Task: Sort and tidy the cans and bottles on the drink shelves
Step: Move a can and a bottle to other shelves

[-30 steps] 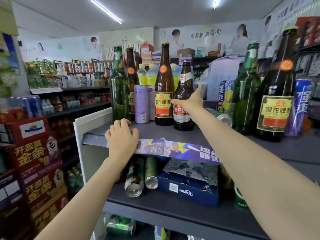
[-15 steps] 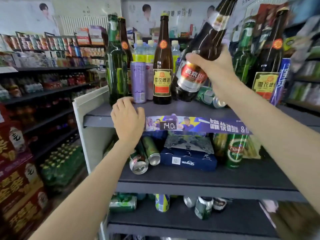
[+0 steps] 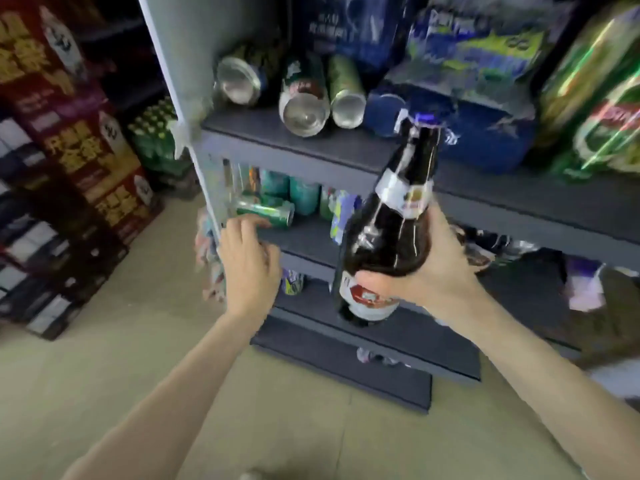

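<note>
My right hand [image 3: 429,268] grips a dark brown beer bottle [image 3: 388,226] with a red and white label, held upright in front of the lower shelves. My left hand [image 3: 247,259] hangs with relaxed fingers at the left end of a lower dark shelf [image 3: 304,242], just below a green can lying on its side [image 3: 266,211]. It holds nothing. Three cans [image 3: 304,102] lie on their sides on the shelf above. The picture is blurred by motion.
A blue carton [image 3: 485,133] and green packs [image 3: 595,109] fill the upper shelf's right part. Upright teal cans [image 3: 294,192] stand behind the lying can. Red and gold cartons [image 3: 69,133] are stacked on the floor at left. Beige floor [image 3: 138,341] lies below.
The view has dropped from the top shelf to the lower shelves. My right hand lifted the brown bottle off the top shelf and brought it down. My left hand left the top shelf edge and moved down.
</note>
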A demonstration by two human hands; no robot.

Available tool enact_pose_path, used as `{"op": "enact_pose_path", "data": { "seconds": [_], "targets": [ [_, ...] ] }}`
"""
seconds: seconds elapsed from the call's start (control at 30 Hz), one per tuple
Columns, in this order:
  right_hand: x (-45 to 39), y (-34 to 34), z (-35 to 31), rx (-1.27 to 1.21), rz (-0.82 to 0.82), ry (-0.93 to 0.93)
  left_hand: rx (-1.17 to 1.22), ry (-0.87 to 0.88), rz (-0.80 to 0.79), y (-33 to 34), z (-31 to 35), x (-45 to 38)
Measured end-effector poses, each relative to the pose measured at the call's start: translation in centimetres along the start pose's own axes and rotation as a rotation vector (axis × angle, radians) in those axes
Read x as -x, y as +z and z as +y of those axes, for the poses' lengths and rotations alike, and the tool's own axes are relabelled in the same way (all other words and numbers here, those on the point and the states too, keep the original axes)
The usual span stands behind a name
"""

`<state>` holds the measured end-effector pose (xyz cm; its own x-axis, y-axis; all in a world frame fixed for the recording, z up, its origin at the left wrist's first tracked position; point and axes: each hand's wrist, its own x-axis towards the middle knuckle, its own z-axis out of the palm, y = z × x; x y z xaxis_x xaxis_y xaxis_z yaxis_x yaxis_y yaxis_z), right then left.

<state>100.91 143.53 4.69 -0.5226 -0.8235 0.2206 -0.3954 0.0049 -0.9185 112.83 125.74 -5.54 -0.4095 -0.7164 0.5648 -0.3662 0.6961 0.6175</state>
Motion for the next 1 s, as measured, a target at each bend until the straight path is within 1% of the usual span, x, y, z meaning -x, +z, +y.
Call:
{"op": "enact_pose_path", "data": {
  "seconds": [0.07,0.17,0.27,0.33,0.43,0.5,0.53,0.6,0.67,0.77,0.9,1.0],
  "targets": [
    [2.2,1.9,7.3,0.01,-0.027,0.094,-0.04,-0.018,-0.059,3.1,-3.8,4.9],
    [6.3,5.7,19.3,0.064,-0.021,0.248,-0.125,-0.075,-0.18,8.5,-11.3,13.1],
    [10.5,9.9,32.4,0.142,-0.033,0.361,-0.199,-0.147,-0.292,14.8,-19.0,20.3],
    [12.7,12.7,40.8,0.182,-0.052,0.416,-0.243,-0.158,-0.36,18.9,-23.3,24.2],
    [14.6,15.9,51.0,0.182,-0.108,0.464,-0.306,-0.161,-0.465,25.0,-29.0,28.1],
    [15.0,17.3,56.9,0.169,-0.069,0.44,-0.317,-0.16,-0.497,28.8,-32.2,29.7],
    [14.9,17.8,59.5,0.164,-0.021,0.409,-0.315,-0.161,-0.501,30.5,-33.6,30.4],
    [14.5,18.6,63.7,0.181,0.053,0.349,-0.314,-0.139,-0.506,33.7,-36.1,31.5],
    [13.7,19.0,66.9,0.203,0.079,0.281,-0.316,-0.103,-0.54,36.6,-38.1,32.4],
    [12.2,19.6,70.2,0.219,0.151,0.197,-0.231,-0.151,-0.567,40.0,-39.9,33.2],
    [10.1,20.5,72.3,0.219,0.355,0.206,-0.034,-0.255,-0.542,42.1,-40.0,33.4],
    [8.8,20.6,73.0,0.211,0.446,0.239,0.035,-0.254,-0.556,43.2,-39.6,33.1]
  ]
}}
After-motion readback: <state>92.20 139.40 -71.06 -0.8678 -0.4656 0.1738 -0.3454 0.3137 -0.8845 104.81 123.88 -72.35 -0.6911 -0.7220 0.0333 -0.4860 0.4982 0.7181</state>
